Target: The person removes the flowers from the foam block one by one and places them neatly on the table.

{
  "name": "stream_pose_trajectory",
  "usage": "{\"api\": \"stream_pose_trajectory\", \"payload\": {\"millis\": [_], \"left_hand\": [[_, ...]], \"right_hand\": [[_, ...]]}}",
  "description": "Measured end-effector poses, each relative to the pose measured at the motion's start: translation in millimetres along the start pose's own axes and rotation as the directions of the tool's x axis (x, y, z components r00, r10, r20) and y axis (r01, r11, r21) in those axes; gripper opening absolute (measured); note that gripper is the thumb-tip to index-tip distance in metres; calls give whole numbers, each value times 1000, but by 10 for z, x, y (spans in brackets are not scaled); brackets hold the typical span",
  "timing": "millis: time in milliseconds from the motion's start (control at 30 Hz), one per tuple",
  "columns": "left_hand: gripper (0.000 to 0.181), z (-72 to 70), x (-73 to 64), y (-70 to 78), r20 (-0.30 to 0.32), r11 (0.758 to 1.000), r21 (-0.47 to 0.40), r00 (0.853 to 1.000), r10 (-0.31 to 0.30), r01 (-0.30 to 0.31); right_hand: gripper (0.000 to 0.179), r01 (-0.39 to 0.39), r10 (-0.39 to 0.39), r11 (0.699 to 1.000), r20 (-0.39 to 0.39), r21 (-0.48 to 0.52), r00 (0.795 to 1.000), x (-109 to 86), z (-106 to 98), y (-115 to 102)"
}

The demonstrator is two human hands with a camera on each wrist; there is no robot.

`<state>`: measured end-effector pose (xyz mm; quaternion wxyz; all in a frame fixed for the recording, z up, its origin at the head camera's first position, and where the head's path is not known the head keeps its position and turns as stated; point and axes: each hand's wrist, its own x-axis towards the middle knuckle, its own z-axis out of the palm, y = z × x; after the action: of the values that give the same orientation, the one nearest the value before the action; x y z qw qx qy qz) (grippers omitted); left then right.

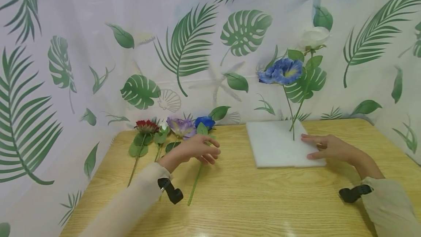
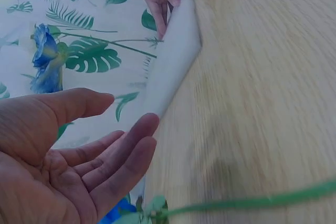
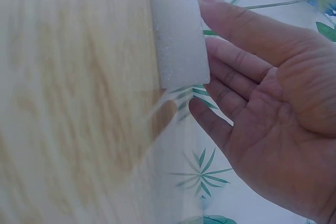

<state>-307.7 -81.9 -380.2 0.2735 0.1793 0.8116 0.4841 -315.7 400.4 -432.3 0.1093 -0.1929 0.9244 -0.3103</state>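
Beige sleeves (image 1: pixel 128 197) are reaching in nearest the camera. At left, a red flower (image 1: pixel 147 126) is lying on the table (image 1: pixel 230 193). Empty, fingers loosely bent, the left hand (image 1: pixel 192 149) is hovering over a deep-blue flower (image 1: pixel 204 122); its straight green stem is running near to far, bloom pointing away. Rightward, a flat white foam board (image 1: pixel 273 149) is holding an upright pale-blue flower (image 1: pixel 287 72) and a taller white rose (image 1: pixel 315 38). Ungripping, the right hand (image 1: pixel 335 149) is touching the board's right side.
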Motion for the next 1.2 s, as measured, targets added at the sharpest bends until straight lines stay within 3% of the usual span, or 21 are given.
{"api": "stream_pose_trajectory", "payload": {"millis": [233, 367, 567, 767, 1000, 1200], "left_hand": [[45, 202, 384, 246, -7, 987, -77, 990, 144, -144], [47, 333, 604, 394, -34, 970, -143, 981, 192, -194], [45, 589, 945, 601, -113, 939, -272, 977, 183, -208], [43, 913, 1265, 734, -186, 900, -370, 968, 171, -230], [36, 1281, 1592, 707, -262, 872, -427, 955, 136, -241], [32, 1483, 1788, 707, -306, 854, -441, 941, 146, -276]], "right_hand": [[70, 13, -13, 1000, -7, -2, 1000, -17, -6, 16], [69, 17, -17, 1000, -16, 25, 1000, -20, 4, 30], [70, 14, -14, 1000, -15, -20, 1000, -36, 22, 32], [70, 8, -8, 1000, -23, 8, 1000, -41, 3, 30], [69, 7, -7, 1000, -22, -6, 1000, -24, -2, 7], [69, 19, -19, 1000, -29, 11, 999, -36, -4, -13]]}}
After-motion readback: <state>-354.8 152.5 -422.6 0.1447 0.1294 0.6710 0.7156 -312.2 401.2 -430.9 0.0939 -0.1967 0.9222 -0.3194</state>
